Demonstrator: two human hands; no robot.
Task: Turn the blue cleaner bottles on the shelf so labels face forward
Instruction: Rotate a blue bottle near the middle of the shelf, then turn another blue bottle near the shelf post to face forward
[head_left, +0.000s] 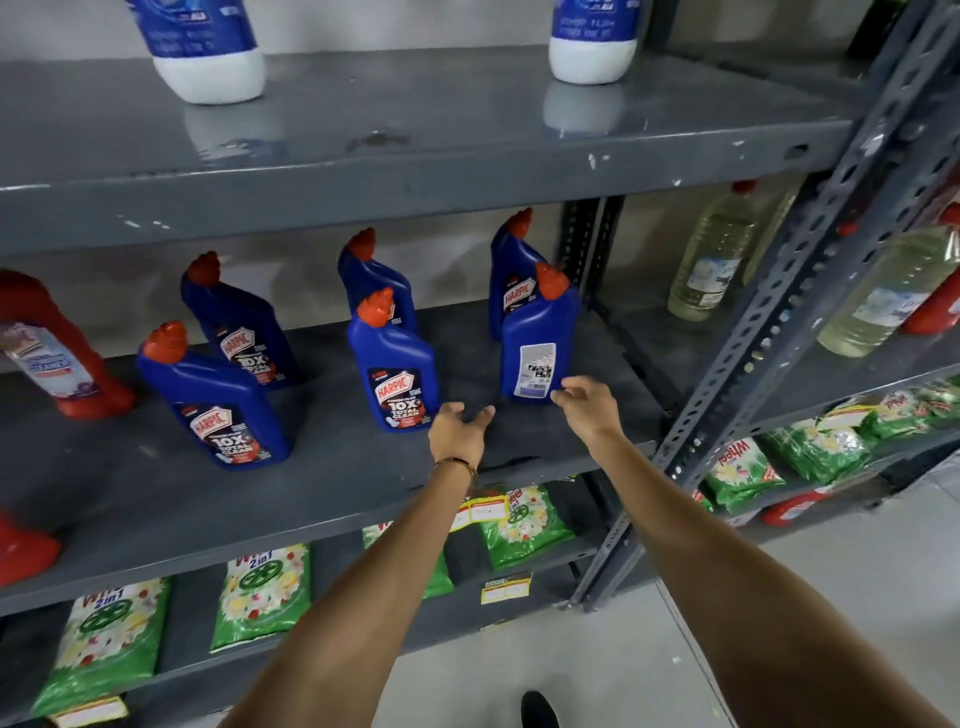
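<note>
Several blue cleaner bottles with red caps stand on the grey middle shelf (311, 483). The front right bottle (537, 338) shows its back label with a barcode. The front middle bottle (395, 364), the front left bottle (213, 395) and the back left bottle (239, 327) show their front labels. Two more bottles stand behind: the back middle bottle (374, 275) and the back right bottle (511, 270). My right hand (587, 402) is open, its fingertips at the base of the front right bottle. My left hand (460, 431) is open on the shelf between the two front bottles.
Red bottles (62, 343) stand at the left of the same shelf. White and blue bottles (208, 47) sit on the shelf above. Green detergent packs (265, 592) fill the shelf below. A slotted metal upright (779, 322) rises at the right, with clear bottles (711, 260) beyond it.
</note>
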